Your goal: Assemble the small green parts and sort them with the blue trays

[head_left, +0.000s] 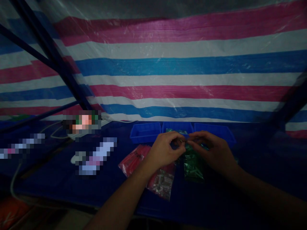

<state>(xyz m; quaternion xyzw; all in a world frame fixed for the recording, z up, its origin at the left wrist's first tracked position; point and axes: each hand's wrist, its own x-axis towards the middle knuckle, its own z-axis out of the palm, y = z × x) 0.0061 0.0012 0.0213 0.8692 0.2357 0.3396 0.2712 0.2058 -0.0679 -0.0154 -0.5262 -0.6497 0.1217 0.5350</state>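
My left hand is closed in a pinch, thumb against fingertips. My right hand pinches too, its fingertips meeting those of the left. What lies between them is too small and dark to make out. Just below the fingers is a shiny green plastic packet. Several pink plastic packets lie fanned out beside and partly under my left forearm. A clear-fronted part of the packets shows to the right of that forearm.
Three blue bins stand along the table's back: a left bin, a middle bin holding green packets, and a right bin partly behind my right hand. Blurred-out items and a white cable lie left. A striped sheet hangs behind.
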